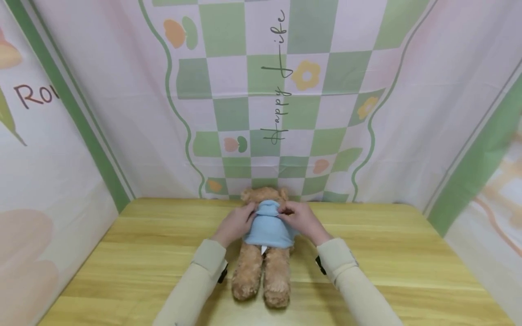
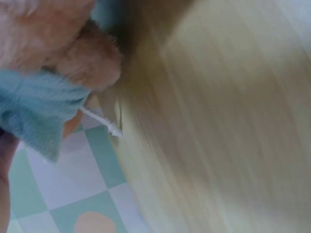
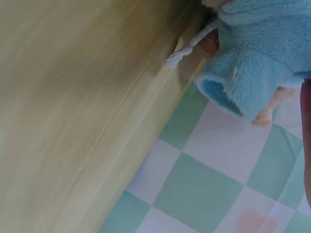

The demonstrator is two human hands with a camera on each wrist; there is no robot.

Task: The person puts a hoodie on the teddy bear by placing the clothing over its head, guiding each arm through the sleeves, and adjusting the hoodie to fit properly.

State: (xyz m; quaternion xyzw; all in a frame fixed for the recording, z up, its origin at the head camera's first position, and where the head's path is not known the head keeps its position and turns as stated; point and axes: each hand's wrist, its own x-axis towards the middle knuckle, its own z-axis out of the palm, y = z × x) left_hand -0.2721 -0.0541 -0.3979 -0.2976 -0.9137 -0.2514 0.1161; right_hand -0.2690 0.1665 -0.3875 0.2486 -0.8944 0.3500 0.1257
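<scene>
A brown plush teddy bear (image 1: 277, 276) lies on the wooden table with its legs toward me, dressed in a light blue hoodie (image 1: 269, 232). Folded cloth, like a hood (image 1: 268, 208), sits below its ears. My left hand (image 1: 235, 222) pinches the left edge of this cloth, while my right hand (image 1: 303, 221) pinches the right edge. White cord ends (image 2: 103, 120) (image 3: 192, 46) hang from the garment in both wrist views. Only a sliver of each hand enters its wrist view. A small white tag (image 1: 263, 249) pokes out under the hem.
The wooden table (image 1: 163, 253) ends just behind the bear's head, against a green-and-white checked cloth backdrop (image 1: 269, 108). Printed cloth panels (image 1: 53, 181) stand along both sides.
</scene>
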